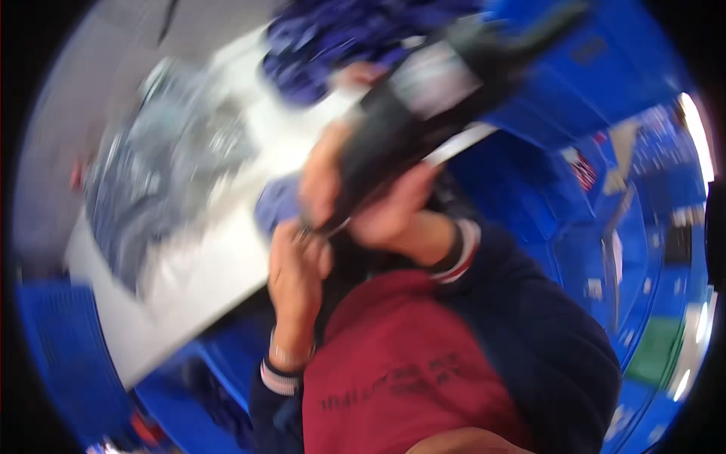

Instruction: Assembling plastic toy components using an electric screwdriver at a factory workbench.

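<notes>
Motion blurs the middle of the view. A long dark thing with a pale patch point(436, 79) slants from the upper right down between my hands; its kind cannot be made out. At its lower end is my left hand point(296, 266), fingers bent and closed, with a band at the wrist. My right hand point(393, 206) lies against its underside, with the fingers smeared and partly hidden. More blurred fingers point(321, 175) show along its left edge; whose they are is unclear. A small lilac-blue piece point(278, 203) lies on the white table point(204, 281) beside my left hand.
A heap of purple, bunched items point(318, 45) covers the table's far end. Grey items in shiny clear plastic point(170, 155) are spread at the left. Blue bins point(597, 68) stand at the right, another blue crate point(68, 356) at lower left, and a green bin point(656, 352) at far right.
</notes>
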Available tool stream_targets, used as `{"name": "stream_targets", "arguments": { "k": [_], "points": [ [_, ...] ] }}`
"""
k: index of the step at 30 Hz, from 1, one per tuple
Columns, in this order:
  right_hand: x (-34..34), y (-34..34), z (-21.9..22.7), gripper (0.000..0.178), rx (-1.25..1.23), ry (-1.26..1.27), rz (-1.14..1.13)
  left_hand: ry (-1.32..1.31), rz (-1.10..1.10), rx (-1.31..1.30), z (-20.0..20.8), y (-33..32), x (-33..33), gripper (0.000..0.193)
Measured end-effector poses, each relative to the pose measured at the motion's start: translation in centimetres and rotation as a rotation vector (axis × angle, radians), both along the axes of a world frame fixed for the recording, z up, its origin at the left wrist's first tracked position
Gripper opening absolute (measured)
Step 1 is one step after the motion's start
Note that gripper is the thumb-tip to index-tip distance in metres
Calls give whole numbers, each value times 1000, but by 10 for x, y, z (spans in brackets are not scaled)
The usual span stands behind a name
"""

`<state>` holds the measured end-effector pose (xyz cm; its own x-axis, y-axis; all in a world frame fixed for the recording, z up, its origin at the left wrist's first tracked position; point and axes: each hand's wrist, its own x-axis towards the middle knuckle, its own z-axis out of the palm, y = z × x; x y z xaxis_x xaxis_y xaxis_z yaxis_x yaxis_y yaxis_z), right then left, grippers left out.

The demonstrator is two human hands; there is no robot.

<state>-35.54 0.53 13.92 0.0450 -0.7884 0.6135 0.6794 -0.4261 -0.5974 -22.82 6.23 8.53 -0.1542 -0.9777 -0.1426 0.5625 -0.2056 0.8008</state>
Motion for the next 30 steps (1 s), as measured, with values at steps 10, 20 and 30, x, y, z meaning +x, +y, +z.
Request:
{"name": "stream_targets", "arguments": {
  "k": [10,20,30],
  "points": [
    [1,6,4,88,-21,-200,-48,-39,-55,15,-1,10,-4,21],
    [-8,6,7,71,-50,-190,-107,204,-209,63,-5,8,1,20],
    [-11,9,15,49,-127,-195,-103,410,-282,139,-15,5,0,25]
  ]
}}
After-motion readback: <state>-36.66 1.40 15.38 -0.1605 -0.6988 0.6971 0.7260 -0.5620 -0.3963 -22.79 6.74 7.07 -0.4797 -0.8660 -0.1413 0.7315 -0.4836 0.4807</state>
